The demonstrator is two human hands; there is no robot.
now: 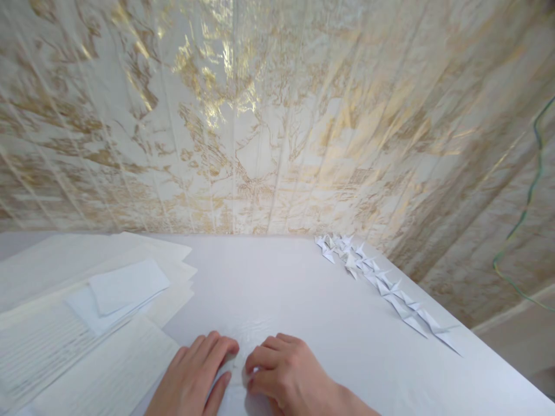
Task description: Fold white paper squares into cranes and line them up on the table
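My left hand (197, 372) rests low on the white table, its fingers bent and its thumb set a little apart from the index finger. Between that thumb and finger shows a pale piece of white paper (233, 366), hard to tell from the tabletop. On its other side is my right hand (284, 367), with fingers curled and thumb tucked in at the paper. Much of the paper's shape is lost against the table or hidden by the fingers.
Loose paper sheets (108, 364), some with writing, spread over the left side. Smaller blank paper pieces (130, 286) lie on top. Several folded paper cranes (384, 283) line the table's right edge. A gold-patterned wall (260, 144) rises behind; a green wire (526, 202) hangs at right.
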